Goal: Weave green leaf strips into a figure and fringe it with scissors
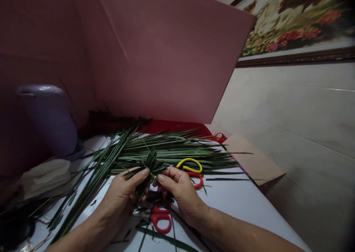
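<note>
Between both hands, above the white tabletop, is a small woven piece of green leaf strips (151,161) with pointed ends sticking up. My left hand (129,187) pinches it from the left, thumb on top. From the right, my right hand (180,189) closes thumb and fingers on its edge; the exact strip in that grip is partly hidden. Below the hands lie small scissors with red handles (161,222). Just past my right hand rest scissors with one yellow and one red handle (194,167), partly covered by the hand.
Long green leaves (172,148) lie in a heap across the back of the table (227,204), with more along the left. A purple bin-like container (51,118) stands at left near folded white cloth or paper (47,178). Brown cardboard (255,159) lies at right.
</note>
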`<state>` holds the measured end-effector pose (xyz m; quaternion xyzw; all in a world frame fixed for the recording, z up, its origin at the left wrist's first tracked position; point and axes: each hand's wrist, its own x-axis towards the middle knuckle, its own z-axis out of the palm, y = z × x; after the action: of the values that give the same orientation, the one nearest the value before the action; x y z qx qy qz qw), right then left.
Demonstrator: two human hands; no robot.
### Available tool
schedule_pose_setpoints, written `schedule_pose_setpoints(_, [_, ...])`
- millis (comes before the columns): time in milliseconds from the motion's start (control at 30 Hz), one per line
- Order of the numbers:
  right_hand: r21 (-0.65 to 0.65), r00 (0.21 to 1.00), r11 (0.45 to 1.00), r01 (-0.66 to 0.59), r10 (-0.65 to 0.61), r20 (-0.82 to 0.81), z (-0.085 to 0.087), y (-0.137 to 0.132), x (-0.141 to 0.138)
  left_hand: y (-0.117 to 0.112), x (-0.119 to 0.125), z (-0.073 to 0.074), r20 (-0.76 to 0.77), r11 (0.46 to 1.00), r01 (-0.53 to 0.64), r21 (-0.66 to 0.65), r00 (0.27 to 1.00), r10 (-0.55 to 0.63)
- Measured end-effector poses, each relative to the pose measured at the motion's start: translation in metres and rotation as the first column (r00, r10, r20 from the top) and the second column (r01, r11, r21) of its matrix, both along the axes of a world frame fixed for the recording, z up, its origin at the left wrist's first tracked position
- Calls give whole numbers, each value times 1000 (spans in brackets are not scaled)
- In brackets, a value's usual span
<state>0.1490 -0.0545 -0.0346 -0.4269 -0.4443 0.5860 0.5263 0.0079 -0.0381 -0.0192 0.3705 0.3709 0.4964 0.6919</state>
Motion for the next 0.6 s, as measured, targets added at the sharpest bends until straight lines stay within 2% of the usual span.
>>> schedule_pose_setpoints(100, [7, 999, 1000, -13, 13, 37, 0, 0, 0, -1, 0, 5, 12, 1000, -3, 2, 1000, 3])
schedule_pose_setpoints(233, [-14, 995, 999, -39, 40, 96, 4, -3, -2, -2, -1, 10, 18, 998, 0, -62, 1000, 1])
schedule_pose_setpoints(467, [-20, 993, 996, -83, 85, 80, 5, -2, 0, 2, -8, 3, -19, 997, -43, -57, 999, 42])
schedule_pose_setpoints(600, [-11, 993, 996, -94, 94, 77, 3, -2, 1, 4, -10, 4, -26, 996, -55, -64, 998, 53])
